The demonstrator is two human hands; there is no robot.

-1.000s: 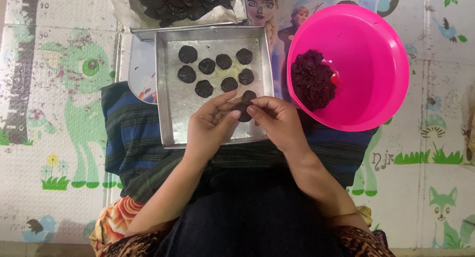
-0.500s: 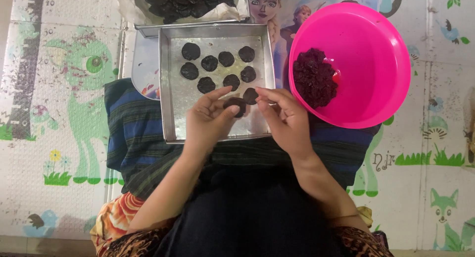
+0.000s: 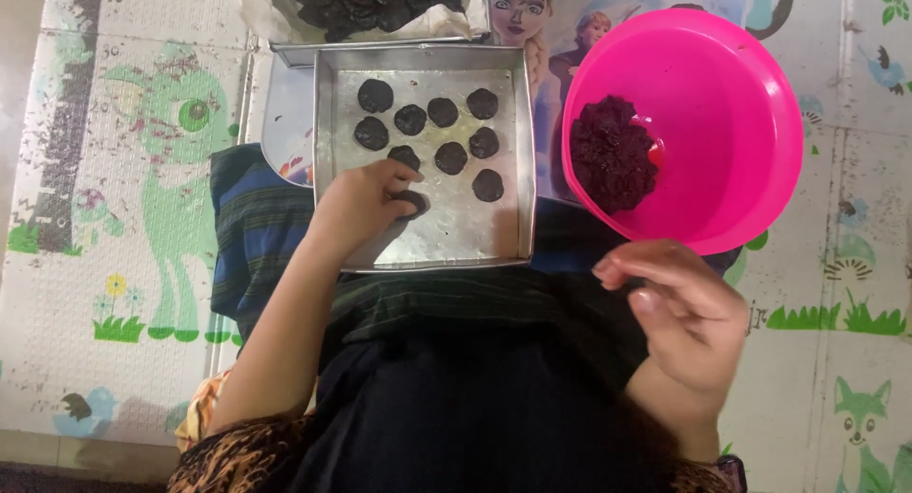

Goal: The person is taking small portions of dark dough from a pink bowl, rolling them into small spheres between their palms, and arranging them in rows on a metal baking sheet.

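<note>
Our left hand (image 3: 366,203) pinches dark disc (image 3: 412,203) onto tray (image 3: 513,151); right hand (image 3: 679,308) loose, empty. Risk: smearing neighbour disc (image 3: 404,158) just beyond.

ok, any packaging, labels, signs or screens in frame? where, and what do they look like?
No screens, signs or labels.
Printed sheet: top centre, under the pink bowl and behind the metal tray; flat, blue, with cartoon figures.
Wrapper: top edge behind the tray; crumpled, whitish, holding dark pieces.
Floor mat: underneath everything; pale tiles with a green cartoon animal, foxes and grass.
</note>
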